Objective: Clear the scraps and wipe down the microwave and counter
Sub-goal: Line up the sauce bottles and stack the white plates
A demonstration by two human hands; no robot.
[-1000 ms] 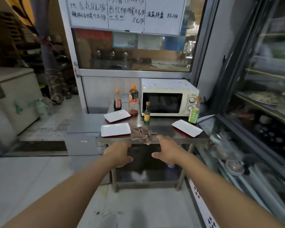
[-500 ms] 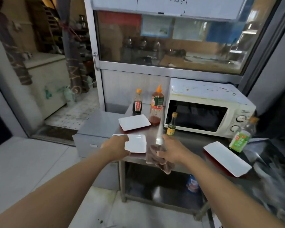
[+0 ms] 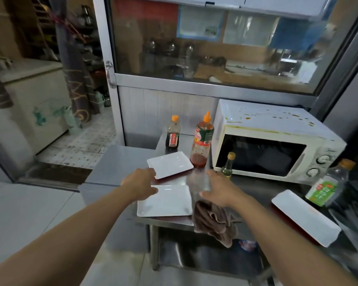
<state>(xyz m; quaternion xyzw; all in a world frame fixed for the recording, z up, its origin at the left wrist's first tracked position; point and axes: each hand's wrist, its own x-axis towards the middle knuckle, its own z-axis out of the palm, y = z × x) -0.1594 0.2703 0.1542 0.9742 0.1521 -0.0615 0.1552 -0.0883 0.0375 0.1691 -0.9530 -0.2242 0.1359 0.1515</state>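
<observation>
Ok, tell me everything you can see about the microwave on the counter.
The microwave is a white, boxy countertop unit with a dark glass door, shut, and two round knobs stacked at its right end. Its top is speckled with brownish and yellow-green spots, with a yellowish streak along the front top edge. It stands upright at the back right of the steel counter. A small yellow-capped bottle stands just before its lower left corner. Neither hand touches it.

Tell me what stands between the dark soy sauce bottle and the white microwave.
In the head view, a tall orange-capped chili sauce bottle stands between the dark soy sauce bottle and the white microwave.
</observation>
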